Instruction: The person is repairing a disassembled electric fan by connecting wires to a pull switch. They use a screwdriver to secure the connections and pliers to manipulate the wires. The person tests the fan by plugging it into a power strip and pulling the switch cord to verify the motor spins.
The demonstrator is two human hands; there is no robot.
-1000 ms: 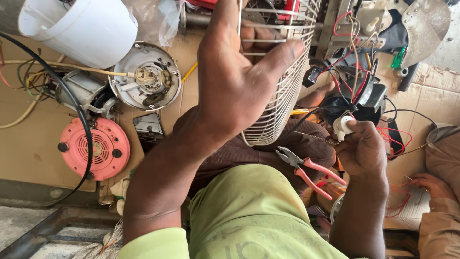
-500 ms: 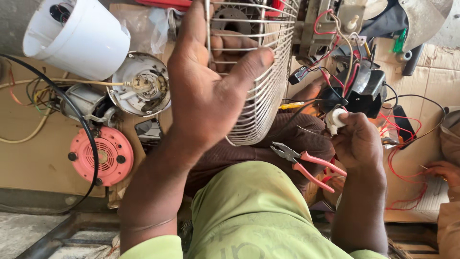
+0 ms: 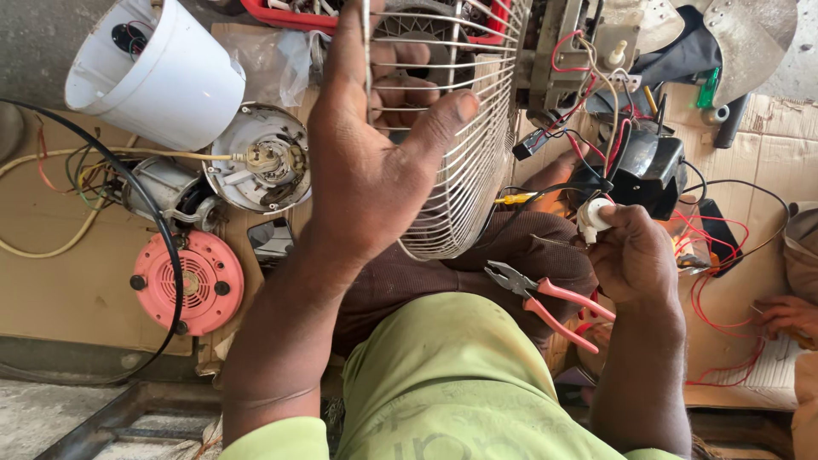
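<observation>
My left hand (image 3: 375, 153) grips the rim of a round wire fan guard (image 3: 469, 179), fingers curled through its bars, thumb on the near side. My right hand (image 3: 635, 251) holds a small white cylindrical part (image 3: 592, 217) with wires running off it toward a black fan motor (image 3: 652, 170). Red, black and yellow wires tangle around that motor. Pink-handled pliers (image 3: 545, 302) lie on my lap below the guard.
A white plastic housing (image 3: 162, 77), a round grey motor plate (image 3: 256, 162) and a pink round cover (image 3: 192, 281) lie on cardboard at left. Metal fan blades (image 3: 733, 30) sit at the top right. Another person's hand (image 3: 788, 315) rests at the right edge.
The wire guard has shifted left and upward with my left hand on it. My right hand keeps the white part, moving slightly left.
</observation>
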